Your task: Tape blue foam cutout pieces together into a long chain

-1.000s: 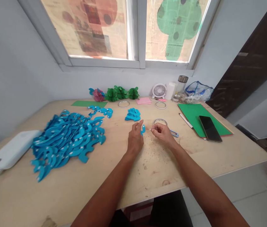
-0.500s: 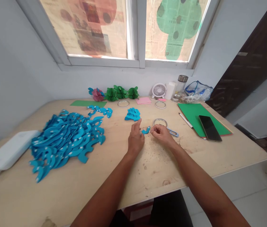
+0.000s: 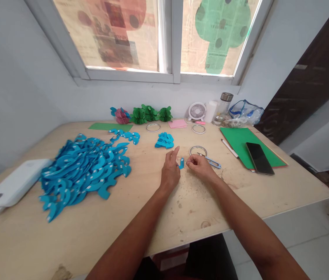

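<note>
Between thumb and fingers my left hand (image 3: 170, 169) grips a small curved blue paper piece (image 3: 181, 163), its other fingers pointing up and away. Just to the right, my right hand (image 3: 198, 165) is closed in a pinch near the end of that piece; whatever lies between its fingertips is too small to make out. Beyond my left hand lies a small stack of blue paper pieces (image 3: 164, 140). A large heap of curved blue paper pieces (image 3: 84, 169) with white square patches spreads to the left. Beside my right hand are a roll of tape (image 3: 198, 147) and a blue-handled cutter (image 3: 213, 162).
A white power bank (image 3: 15, 182) with a cable sits at the left. Green sheets (image 3: 240, 136), a phone (image 3: 259, 157) and a pen (image 3: 230, 148) lie right. Along the wall stand green paper flowers (image 3: 149, 112), a small fan (image 3: 197, 112) and a glass bottle (image 3: 223, 109).
The blue piece has turned more upright in my left hand and shifted slightly. My right hand stays pinched beside it. The whole view has moved a little.
</note>
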The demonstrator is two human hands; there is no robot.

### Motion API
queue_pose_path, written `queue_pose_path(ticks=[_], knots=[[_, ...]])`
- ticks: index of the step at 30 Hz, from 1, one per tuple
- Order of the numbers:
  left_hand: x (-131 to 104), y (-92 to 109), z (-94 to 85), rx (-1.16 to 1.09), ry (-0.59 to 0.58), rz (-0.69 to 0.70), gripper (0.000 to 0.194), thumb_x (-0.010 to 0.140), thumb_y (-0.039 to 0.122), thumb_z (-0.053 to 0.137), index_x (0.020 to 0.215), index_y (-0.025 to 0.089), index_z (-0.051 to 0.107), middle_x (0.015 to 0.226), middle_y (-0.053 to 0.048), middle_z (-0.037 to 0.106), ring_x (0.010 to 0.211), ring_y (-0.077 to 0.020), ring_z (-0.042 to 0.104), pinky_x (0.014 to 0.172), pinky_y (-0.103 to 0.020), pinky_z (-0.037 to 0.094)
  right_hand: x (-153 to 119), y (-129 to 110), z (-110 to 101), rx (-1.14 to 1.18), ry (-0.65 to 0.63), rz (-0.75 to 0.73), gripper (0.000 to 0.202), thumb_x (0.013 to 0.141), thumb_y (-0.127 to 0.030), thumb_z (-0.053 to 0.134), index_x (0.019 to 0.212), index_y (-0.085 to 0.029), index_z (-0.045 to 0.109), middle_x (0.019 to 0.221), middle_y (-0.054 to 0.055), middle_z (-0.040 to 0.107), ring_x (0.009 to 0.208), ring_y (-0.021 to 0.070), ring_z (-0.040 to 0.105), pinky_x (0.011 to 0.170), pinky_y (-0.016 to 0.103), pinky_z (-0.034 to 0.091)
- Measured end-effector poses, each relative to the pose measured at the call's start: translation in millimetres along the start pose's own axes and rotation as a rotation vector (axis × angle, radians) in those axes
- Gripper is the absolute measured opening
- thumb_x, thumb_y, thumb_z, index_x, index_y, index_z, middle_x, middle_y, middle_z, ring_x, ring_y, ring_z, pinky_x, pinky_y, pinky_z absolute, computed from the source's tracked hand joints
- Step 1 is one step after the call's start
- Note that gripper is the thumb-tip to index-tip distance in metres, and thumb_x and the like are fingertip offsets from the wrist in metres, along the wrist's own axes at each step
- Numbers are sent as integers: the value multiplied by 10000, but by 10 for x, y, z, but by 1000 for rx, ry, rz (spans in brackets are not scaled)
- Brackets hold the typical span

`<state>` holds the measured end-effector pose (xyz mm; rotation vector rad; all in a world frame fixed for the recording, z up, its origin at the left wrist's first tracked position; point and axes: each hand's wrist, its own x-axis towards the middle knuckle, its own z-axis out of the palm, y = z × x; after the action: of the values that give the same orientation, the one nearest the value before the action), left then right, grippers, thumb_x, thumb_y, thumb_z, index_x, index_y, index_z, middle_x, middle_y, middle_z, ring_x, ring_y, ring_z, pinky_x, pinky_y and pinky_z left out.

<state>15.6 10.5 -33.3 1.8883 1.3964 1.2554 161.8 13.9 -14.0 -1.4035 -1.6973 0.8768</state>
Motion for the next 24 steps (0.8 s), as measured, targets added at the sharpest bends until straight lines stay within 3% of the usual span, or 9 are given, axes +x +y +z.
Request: queue_pose_path(ticks=[3, 9, 16, 24], knots=[[7, 19, -10, -69, 36, -13, 715, 657, -6, 415, 1315, 272, 403, 1183, -80, 491, 1027, -203, 501, 848, -322, 433, 1, 5, 0, -5, -6, -7, 72, 676, -225, 513, 640, -166, 534, 557, -37, 498, 508, 85, 416, 488, 206, 298], [28, 83, -78, -377, 105, -192, 644, 634, 55, 540, 1238, 273, 482, 1082, -43, 533, 623, -73, 492, 631, -217, 460, 3, -1, -4, 45, -14, -3, 79, 684, -239, 520, 663, -165, 535, 556, -42, 489, 506, 81, 408, 478, 203, 292], [10, 162, -119, -567, 85, -302, 620, 632, 131, 592, 1225, 273, 483, 1091, -58, 517, 612, -62, 492, 484, -164, 443, 3, -18, 10, 229, -50, 40, 110, 697, -278, 540, 681, -170, 526, 555, -47, 467, 495, 79, 400, 471, 204, 295], [33, 162, -170, -734, 124, -397, 649, 588, 176, 628, 1213, 268, 482, 1084, -58, 517, 627, -61, 518, 469, -157, 440, -27, -120, -26, 328, -57, 62, 126, 692, -295, 556, 685, -175, 520, 582, -30, 491, 529, 93, 425, 504, 216, 343]])
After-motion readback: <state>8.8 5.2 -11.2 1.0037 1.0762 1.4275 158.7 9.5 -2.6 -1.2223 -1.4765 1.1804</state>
